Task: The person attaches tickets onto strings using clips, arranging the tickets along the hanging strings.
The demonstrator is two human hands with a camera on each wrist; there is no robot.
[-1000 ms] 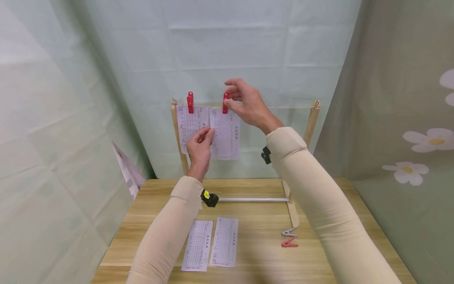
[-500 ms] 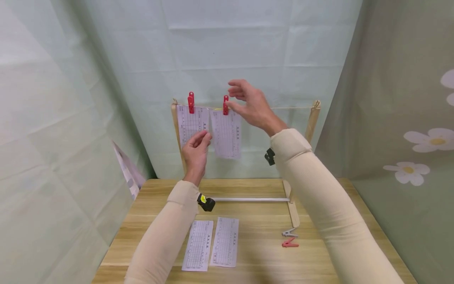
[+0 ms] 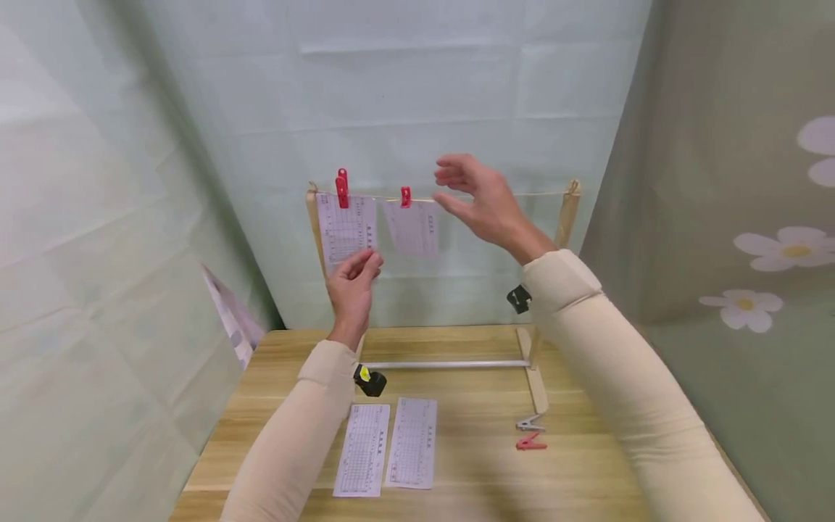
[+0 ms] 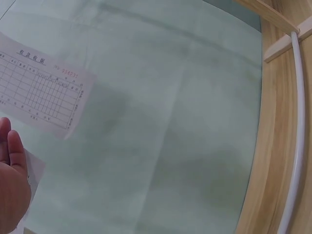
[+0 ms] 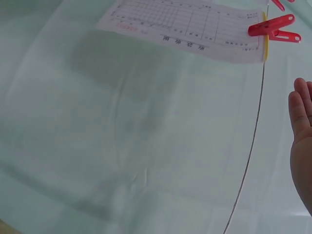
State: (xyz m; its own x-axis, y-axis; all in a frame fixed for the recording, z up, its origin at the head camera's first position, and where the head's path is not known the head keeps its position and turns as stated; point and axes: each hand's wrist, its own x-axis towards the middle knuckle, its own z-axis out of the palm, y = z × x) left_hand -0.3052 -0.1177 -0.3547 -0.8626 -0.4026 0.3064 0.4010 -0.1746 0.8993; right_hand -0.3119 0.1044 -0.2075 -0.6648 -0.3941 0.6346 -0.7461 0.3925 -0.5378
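Two paper slips hang from a string (image 3: 509,196) stretched across a wooden rack (image 3: 566,217), each held by a red peg. The left hand (image 3: 351,286) is raised just below the left slip (image 3: 346,228), fingers loosely bent with thumb and fingertips near its lower edge; it seems to hold nothing, though the view is soft. The second slip (image 3: 412,226), under its peg (image 3: 405,196), hangs between the hands. The right hand (image 3: 485,203) hovers just right of it, fingers spread, empty. Two more slips (image 3: 388,447) and two loose pegs (image 3: 530,433) lie on the desk (image 3: 483,449).
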